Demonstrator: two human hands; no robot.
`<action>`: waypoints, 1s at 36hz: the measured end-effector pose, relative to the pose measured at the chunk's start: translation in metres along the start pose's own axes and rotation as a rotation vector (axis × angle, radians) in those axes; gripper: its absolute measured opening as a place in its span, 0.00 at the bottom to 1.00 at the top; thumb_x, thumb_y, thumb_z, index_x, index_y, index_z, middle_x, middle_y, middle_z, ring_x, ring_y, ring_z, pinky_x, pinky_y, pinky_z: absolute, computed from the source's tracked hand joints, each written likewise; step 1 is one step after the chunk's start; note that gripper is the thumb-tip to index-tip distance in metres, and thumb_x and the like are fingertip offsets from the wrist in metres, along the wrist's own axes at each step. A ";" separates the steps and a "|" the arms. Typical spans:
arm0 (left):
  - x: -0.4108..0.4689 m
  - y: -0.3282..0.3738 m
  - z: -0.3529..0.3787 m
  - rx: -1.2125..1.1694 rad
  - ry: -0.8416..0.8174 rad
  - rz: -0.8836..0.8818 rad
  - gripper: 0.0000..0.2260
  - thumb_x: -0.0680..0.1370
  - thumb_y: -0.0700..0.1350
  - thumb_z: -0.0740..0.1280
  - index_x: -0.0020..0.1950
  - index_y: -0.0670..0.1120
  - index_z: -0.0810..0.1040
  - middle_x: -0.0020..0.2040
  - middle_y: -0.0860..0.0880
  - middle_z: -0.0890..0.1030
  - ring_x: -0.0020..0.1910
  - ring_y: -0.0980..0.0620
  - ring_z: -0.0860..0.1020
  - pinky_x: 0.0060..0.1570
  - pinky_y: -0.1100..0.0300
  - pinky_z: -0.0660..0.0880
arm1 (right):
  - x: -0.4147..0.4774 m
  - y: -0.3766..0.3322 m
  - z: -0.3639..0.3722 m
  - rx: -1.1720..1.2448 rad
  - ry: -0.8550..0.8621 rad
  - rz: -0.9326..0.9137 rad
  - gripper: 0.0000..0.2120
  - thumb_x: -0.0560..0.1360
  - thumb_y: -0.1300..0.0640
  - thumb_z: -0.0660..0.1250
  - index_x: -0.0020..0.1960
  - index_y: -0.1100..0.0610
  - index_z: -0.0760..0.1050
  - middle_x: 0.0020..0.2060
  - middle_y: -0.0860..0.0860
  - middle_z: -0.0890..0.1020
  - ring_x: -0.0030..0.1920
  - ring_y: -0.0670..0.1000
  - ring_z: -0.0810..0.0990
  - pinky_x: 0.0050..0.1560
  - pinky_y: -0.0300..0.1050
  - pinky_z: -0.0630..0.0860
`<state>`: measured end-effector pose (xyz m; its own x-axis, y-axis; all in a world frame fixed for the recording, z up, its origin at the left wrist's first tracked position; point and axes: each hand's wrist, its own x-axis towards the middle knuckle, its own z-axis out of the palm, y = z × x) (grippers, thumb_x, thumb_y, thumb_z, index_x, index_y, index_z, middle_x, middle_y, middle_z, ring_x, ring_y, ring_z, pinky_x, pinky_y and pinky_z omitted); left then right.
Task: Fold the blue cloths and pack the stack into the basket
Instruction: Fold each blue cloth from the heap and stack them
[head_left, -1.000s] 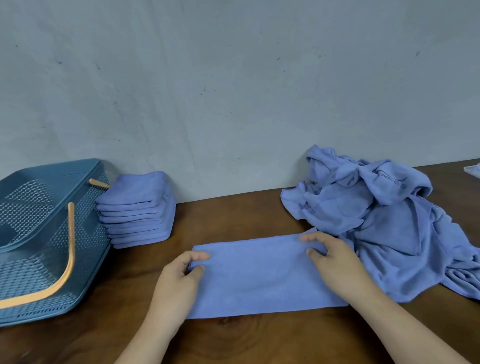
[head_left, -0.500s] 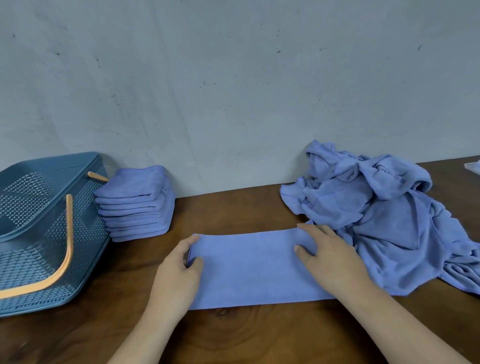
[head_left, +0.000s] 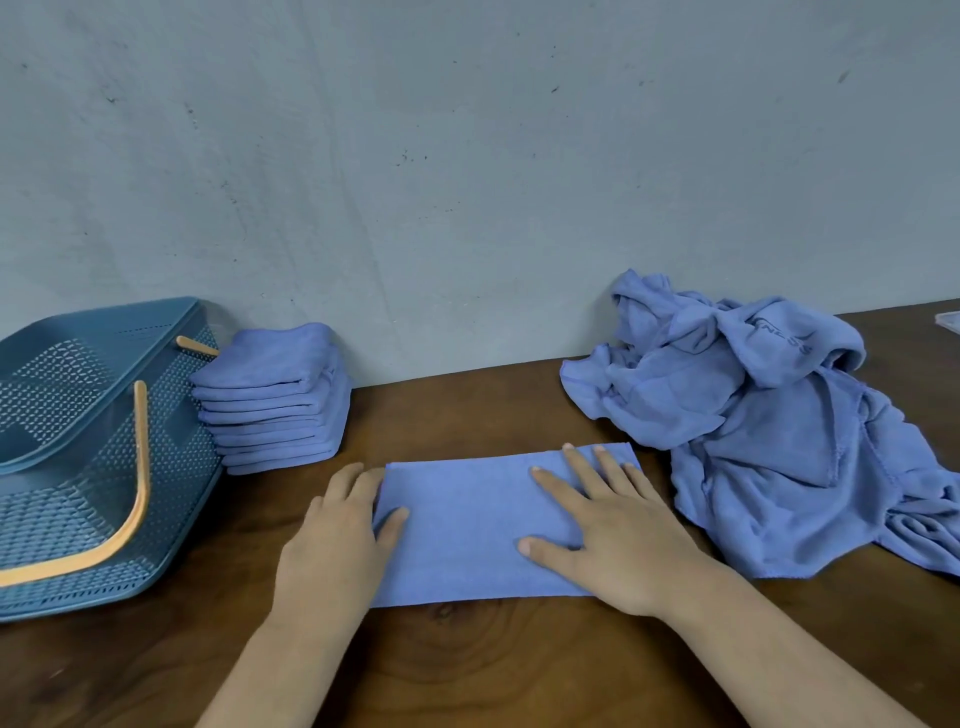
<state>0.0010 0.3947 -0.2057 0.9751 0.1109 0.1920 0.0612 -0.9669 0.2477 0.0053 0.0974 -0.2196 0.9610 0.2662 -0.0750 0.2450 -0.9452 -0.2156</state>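
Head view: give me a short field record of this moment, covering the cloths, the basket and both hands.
cloth in work: cloth strip, folded, flat on the table
left hand: pinches the strip's left edge, thumb on top
right hand: flat on the strip's right part, fingers spread
folded stack: beside the basket, by the wall, not yet packed
basket: at left, no cloths seen inside
unfolded pile: crumpled, at right

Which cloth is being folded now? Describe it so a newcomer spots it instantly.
On the wooden table, look mid-front, between the basket and the crumpled heap. The cloth lies flat under the right hand, its left edge held by the left hand: one smooth rectangle, unlike the folded stack.
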 end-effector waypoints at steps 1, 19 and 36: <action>0.000 0.001 -0.001 0.059 0.026 -0.015 0.25 0.84 0.60 0.62 0.81 0.57 0.65 0.82 0.57 0.62 0.70 0.52 0.71 0.54 0.59 0.77 | 0.000 -0.001 0.001 -0.002 -0.006 0.004 0.44 0.72 0.15 0.41 0.82 0.32 0.36 0.83 0.42 0.32 0.82 0.52 0.29 0.83 0.58 0.34; 0.022 0.029 0.025 0.043 -0.369 0.345 0.33 0.80 0.76 0.46 0.84 0.69 0.44 0.84 0.66 0.38 0.82 0.62 0.35 0.83 0.49 0.37 | 0.001 -0.002 -0.003 0.026 -0.053 0.013 0.48 0.69 0.13 0.43 0.82 0.32 0.36 0.83 0.43 0.32 0.82 0.52 0.27 0.82 0.60 0.34; -0.026 0.024 -0.006 0.241 -0.382 0.322 0.46 0.73 0.83 0.41 0.85 0.62 0.39 0.86 0.57 0.38 0.84 0.51 0.33 0.83 0.41 0.38 | -0.023 -0.014 -0.009 0.002 -0.158 -0.056 0.51 0.67 0.12 0.47 0.82 0.32 0.33 0.83 0.43 0.32 0.82 0.53 0.27 0.82 0.62 0.35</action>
<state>-0.0246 0.3698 -0.1986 0.9579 -0.2464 -0.1477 -0.2491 -0.9685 0.0002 -0.0197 0.1032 -0.2062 0.9139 0.3445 -0.2147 0.2968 -0.9280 -0.2254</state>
